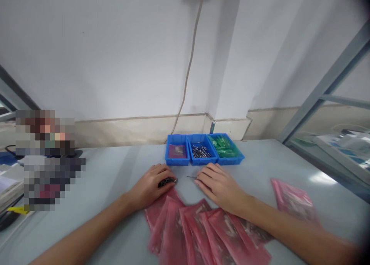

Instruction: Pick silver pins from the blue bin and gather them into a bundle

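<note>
My left hand (154, 182) is curled round a bunch of small dark metal pieces (166, 181) over the table. To its right, my right hand (215, 183) holds a thin metal piece (191, 176) that points left from its fingertips. Just under both hands, several pink bags (199, 234) lie fanned out and overlapping. Beyond the hands stand three blue bins: the left one (177, 162) holds a pink bag, the middle one (203, 161) many small metal pieces, and the right one (231, 161) green packets.
More pink bags (296, 201) lie on the table (115, 172) at the right. A blurred-out area with cables beside it is at the far left. Metal frames (326, 87) rise at both sides. A cable (189, 64) hangs down the wall behind the bins.
</note>
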The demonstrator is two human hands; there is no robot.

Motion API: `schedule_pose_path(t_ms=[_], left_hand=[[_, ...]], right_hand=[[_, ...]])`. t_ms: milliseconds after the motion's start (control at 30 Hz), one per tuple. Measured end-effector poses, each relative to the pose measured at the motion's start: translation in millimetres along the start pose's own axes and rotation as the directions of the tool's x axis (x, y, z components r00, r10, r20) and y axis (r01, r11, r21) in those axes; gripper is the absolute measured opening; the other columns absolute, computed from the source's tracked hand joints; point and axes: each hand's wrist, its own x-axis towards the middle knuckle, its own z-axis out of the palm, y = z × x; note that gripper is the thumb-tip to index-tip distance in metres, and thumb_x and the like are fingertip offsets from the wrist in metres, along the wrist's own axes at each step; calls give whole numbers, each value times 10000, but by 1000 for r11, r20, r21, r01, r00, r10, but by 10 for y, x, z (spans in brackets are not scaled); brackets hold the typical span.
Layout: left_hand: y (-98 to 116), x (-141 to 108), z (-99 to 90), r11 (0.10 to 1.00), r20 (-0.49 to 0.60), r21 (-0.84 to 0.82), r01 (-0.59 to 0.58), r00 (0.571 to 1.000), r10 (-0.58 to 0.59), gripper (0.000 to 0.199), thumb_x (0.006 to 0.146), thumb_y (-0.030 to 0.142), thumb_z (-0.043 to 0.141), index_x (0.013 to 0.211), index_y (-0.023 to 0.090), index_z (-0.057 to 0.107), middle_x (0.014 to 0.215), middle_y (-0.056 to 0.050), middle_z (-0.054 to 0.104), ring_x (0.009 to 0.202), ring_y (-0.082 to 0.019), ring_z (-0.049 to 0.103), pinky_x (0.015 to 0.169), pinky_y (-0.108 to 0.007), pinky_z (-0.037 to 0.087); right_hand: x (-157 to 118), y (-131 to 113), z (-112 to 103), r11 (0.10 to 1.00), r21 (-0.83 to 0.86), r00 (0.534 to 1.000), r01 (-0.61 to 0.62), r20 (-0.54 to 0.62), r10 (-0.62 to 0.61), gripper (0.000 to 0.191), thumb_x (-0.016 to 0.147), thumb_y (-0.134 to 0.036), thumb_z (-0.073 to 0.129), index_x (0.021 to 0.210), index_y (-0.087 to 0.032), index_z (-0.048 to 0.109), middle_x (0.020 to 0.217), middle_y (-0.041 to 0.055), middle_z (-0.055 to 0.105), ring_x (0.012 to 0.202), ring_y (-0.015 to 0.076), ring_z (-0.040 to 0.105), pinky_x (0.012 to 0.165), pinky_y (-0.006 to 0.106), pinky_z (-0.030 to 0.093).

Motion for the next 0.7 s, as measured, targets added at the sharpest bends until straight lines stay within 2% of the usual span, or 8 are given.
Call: schedule_pose_path(t_ms=[167,233,333,400,533,700], left_hand=[[29,4,-13,1000,2,12,-2,1000,1,162,1083,305,578,1151,241,710,1142,-79,695,1052,-240,637,971,-413,513],[36,8,-16,1000,-1,15,-1,1000,1,163,1081,305,578,1141,238,713,1133,-80,698,1045,-239,641,966,-410,519],[35,8,-17,1000,-5,8,-7,1000,7,151,1078,296,580,1106,236,715,1125,-80,702,1031,-234,647,957,-406,525],[27,6,-14,1000,-3,3,-11,1000,11,140,1076,284,582,1095,236,712,1129,-78,702,1032,-233,645,954,-406,523],[9,-3,-1,1000,9,8,-12,1000,12,127,1079,276,582,1097,235,700,1139,-75,697,1044,-238,635,976,-421,508],[25,-10,-3,1000,21,22,7,1000,-7,114,1080,277,584,1105,231,685,1133,-71,687,1040,-241,621,972,-423,505]], right_hand=[[-7,35,32,997,-32,998,-65,-8,64,191,1097,-267,524,1011,-196,678,957,91,704,920,283,597,849,448,465],[-9,48,37,999,-2,999,-52,-10,52,175,1097,-248,522,1102,-192,687,1013,97,704,946,281,605,870,445,481],[-18,70,34,999,49,1000,15,13,-15,271,1109,-199,481,1298,-211,675,1092,100,697,993,270,608,896,426,502],[-26,84,30,997,61,999,40,32,-42,329,1109,-172,464,1365,-233,662,1087,96,691,991,265,602,886,414,510],[-29,87,30,998,56,999,25,44,-27,323,1086,-162,495,1342,-235,678,1062,96,672,979,271,586,874,414,509],[6,50,23,994,95,998,-50,36,47,282,1048,-127,500,1279,-195,646,1107,102,656,1021,283,583,923,444,495]])
